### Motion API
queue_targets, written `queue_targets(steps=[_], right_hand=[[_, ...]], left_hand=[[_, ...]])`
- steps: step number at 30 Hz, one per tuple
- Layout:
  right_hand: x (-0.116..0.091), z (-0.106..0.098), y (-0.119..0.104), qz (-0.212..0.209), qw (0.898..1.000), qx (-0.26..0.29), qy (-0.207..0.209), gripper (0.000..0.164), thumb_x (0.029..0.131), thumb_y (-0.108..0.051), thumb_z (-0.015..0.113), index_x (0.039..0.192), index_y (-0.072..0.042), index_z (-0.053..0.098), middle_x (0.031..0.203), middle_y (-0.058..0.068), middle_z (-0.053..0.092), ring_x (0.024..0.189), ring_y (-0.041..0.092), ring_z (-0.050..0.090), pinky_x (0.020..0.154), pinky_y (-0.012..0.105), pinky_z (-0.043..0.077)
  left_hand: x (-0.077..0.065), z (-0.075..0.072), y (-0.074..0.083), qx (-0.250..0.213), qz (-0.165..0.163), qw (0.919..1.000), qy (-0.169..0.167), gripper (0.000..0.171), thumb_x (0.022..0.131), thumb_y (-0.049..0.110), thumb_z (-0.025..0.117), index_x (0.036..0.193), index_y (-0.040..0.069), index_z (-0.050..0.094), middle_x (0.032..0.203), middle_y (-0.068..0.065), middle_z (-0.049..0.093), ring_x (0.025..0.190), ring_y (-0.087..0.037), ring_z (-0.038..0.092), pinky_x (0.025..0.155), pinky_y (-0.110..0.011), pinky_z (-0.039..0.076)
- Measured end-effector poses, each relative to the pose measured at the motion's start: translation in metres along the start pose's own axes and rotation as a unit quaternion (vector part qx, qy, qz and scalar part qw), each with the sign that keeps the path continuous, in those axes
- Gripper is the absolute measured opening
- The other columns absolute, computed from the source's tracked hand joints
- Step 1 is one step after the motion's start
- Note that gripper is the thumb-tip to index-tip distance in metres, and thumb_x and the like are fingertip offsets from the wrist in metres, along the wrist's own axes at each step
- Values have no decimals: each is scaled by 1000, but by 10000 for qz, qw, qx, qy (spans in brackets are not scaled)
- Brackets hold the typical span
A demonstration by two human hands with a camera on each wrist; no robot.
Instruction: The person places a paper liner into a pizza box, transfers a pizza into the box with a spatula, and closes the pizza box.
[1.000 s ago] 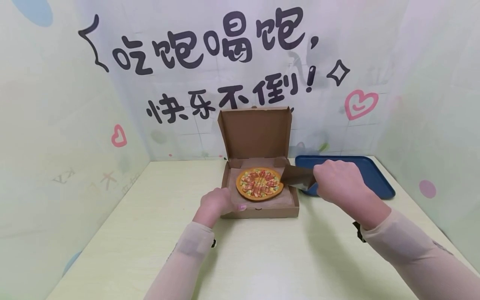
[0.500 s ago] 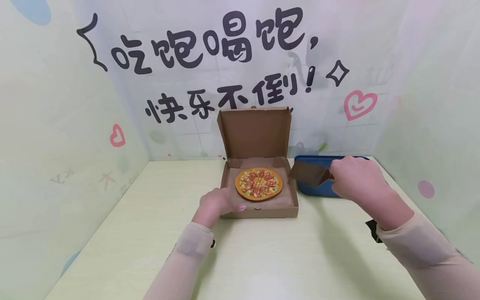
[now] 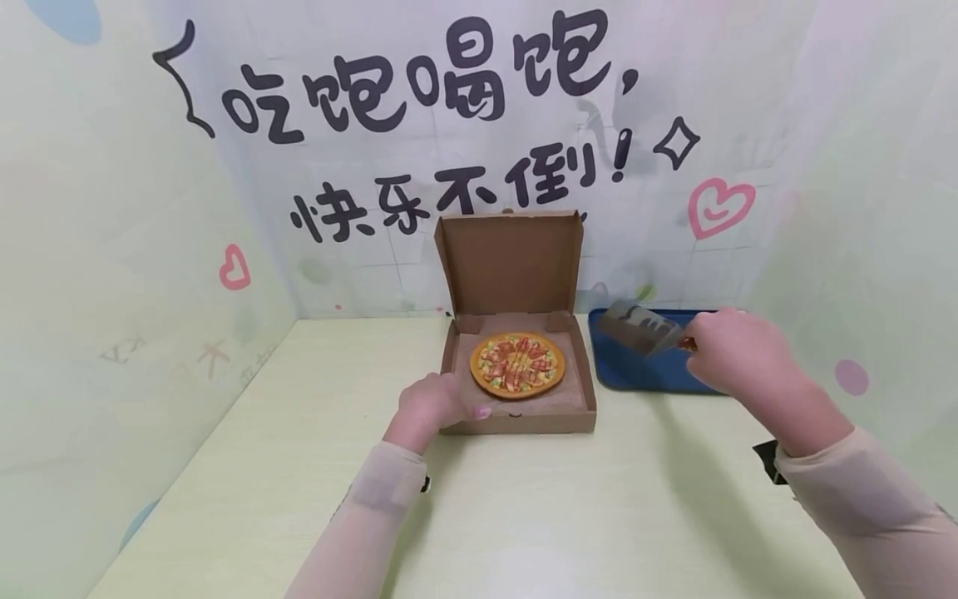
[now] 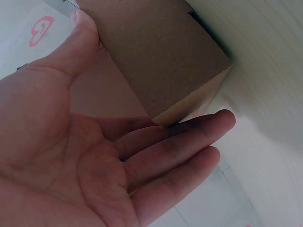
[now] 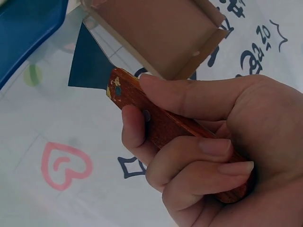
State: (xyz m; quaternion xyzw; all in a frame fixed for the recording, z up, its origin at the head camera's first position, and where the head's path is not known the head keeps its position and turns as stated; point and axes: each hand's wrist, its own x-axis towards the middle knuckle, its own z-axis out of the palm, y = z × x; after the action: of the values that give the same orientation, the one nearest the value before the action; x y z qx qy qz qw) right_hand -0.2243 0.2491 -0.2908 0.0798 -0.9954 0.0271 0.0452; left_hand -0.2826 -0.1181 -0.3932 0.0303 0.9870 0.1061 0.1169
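Note:
My right hand [image 3: 741, 349] holds a spatula by its reddish wooden handle [image 5: 170, 120], fingers wrapped around it and thumb along the top. The wide metal blade [image 3: 636, 327] carries nothing visible and overlaps the blue tray [image 3: 651, 374] in the head view. A round pizza [image 3: 518, 366] lies on paper inside the brown cardboard pizza box [image 3: 516, 423], whose lid stands upright at the back. At the box's front left corner my left hand [image 3: 430, 406] holds on, thumb over the front wall; in the left wrist view the fingers [image 4: 175, 153] lie along the outside.
Behind the table [image 3: 516, 516] is a pale backdrop [image 3: 352, 274] with black lettering and pink hearts, and similar sheets flank both sides. The blue tray sits just right of the box, near the back edge.
My right hand has drawn the spatula away from the pizza's right edge, rightward over the tray, and its blade has tilted. The left hand stays at the box corner.

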Motion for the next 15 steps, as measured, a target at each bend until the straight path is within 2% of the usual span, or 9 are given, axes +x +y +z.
queue_targets(steps=[3, 9, 15], right_hand=[[2, 3, 11, 102, 9997, 144, -153, 27, 90, -3, 59, 67, -15, 59, 65, 1, 43, 65, 21, 45, 57, 34, 32], [-1, 10, 36, 300, 9987, 368, -202, 28, 89, -1, 52, 65, -16, 49, 66, -1, 32, 63, 19, 35, 59, 34, 27], [-2, 22, 62, 642, 9958, 599, -269, 26, 90, -4, 52, 66, -12, 53, 66, 2, 37, 62, 22, 40, 58, 35, 29]], left_hand=[[1, 0, 1, -12, 18, 10000, 20, 78, 88, 66, 78, 140, 9, 67, 133, -17, 72, 113, -30, 70, 89, -52, 59], [-3, -1, 2, -89, 14, 10000, -23, 73, 87, 65, 79, 135, 10, 70, 130, -15, 73, 111, -29, 69, 89, -51, 58], [-3, -2, 0, -43, -147, 9999, -30, 75, 86, 68, 79, 132, 9, 72, 129, -14, 73, 108, -27, 68, 90, -50, 58]])
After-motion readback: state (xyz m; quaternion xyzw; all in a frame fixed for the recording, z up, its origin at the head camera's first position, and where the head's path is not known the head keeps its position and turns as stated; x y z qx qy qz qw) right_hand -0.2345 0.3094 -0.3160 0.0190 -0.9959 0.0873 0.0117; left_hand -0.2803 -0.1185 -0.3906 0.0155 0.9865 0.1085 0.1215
